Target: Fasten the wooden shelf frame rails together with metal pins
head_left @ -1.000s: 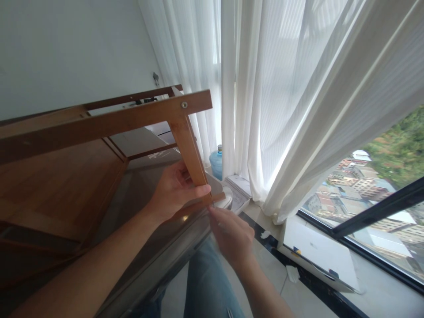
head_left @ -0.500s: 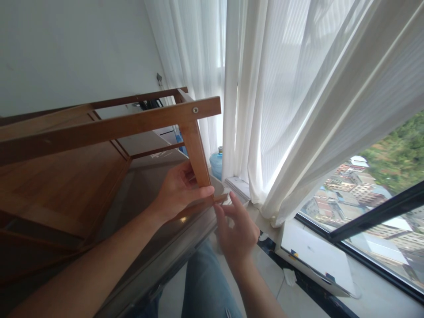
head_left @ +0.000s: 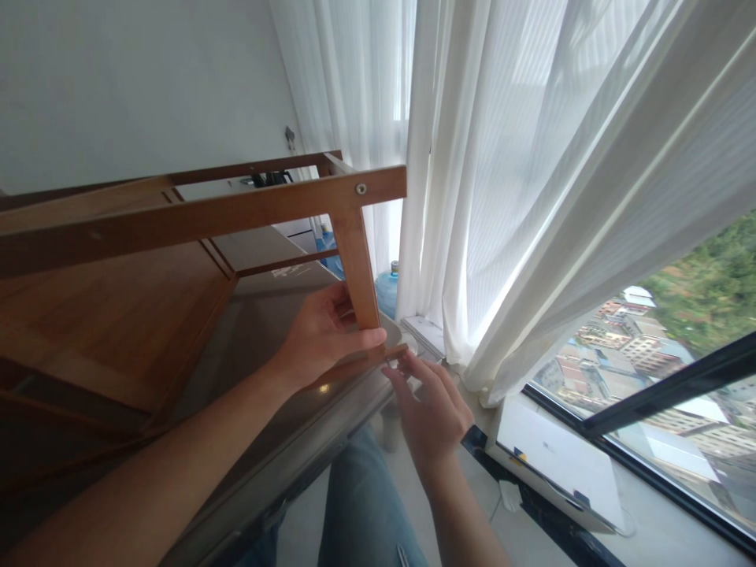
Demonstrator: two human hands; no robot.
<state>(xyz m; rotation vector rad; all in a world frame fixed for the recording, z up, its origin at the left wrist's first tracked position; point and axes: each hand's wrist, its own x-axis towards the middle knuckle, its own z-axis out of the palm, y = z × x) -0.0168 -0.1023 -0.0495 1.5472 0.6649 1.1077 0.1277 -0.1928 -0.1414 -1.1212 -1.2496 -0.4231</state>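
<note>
A brown wooden furniture frame (head_left: 248,213) with flat panels lies over a dark glossy tabletop (head_left: 260,323). My left hand (head_left: 322,339) is closed round the lower part of its short upright post (head_left: 357,272), thumb along the near face. At the post's foot a rail end (head_left: 397,351) sticks out past the joint. My right hand (head_left: 434,405) is closed in a pinch just below that rail end, by the joint; a tiny thin piece may be between thumb and finger, too small to name. A metal fastener (head_left: 361,189) sits in the upper rail above the post.
White curtains (head_left: 454,157) hang beyond the frame, with blue water bottles (head_left: 387,290) at their foot. At right, a white flat box (head_left: 555,453) rests on the ledge under the window. My knee (head_left: 360,504) is below the tabletop edge.
My right hand has shifted slightly right, and its raised index finger has come down into a pinch at the joint. The left hand keeps its grip on the post; the view has tilted a little.
</note>
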